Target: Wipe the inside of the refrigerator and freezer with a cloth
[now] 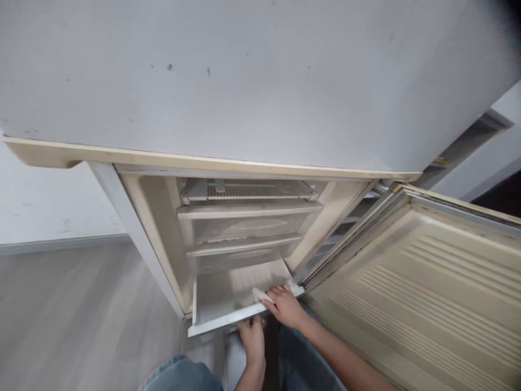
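The bottom freezer drawer [226, 317] is pulled part way out of an open upright freezer. Pale and shallow-looking, it tilts slightly, its left front corner lower in view. My right hand [285, 305] is closed round a white cloth [260, 295] and presses it onto the drawer's front rim, right of the middle. Below that same rim, my left hand [252, 332] has its fingers curled up against the drawer's front. Its fingertips are partly hidden there.
Two closed drawers [244, 225] and a wire shelf [256, 189] sit above inside the freezer. Its door [431, 271] stands swung open on the right, close to my right arm. My knees [181, 374] are just below the drawer. Grey wood-look floor [81, 315] lies left.
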`<action>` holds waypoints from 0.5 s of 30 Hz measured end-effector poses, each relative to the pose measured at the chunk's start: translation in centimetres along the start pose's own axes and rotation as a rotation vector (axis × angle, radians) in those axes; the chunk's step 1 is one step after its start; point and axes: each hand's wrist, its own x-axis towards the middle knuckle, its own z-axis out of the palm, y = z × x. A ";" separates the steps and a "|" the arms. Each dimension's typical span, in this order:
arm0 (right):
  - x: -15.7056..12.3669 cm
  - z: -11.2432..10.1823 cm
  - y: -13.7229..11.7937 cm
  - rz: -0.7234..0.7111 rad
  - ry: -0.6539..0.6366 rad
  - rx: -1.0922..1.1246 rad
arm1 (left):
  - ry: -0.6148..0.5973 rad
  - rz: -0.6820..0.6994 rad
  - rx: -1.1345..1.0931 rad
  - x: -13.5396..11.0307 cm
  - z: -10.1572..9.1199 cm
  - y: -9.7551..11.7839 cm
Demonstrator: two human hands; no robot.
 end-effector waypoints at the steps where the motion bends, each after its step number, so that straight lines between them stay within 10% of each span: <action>1: -0.4 0.3 0.8 0.017 0.051 0.001 | 0.006 -0.029 -0.022 -0.1 0.0 0.1; 15: 0.2 -1.9 6.1 0.805 1.061 0.947 | 0.015 -0.055 -0.055 1.4 1.7 3.4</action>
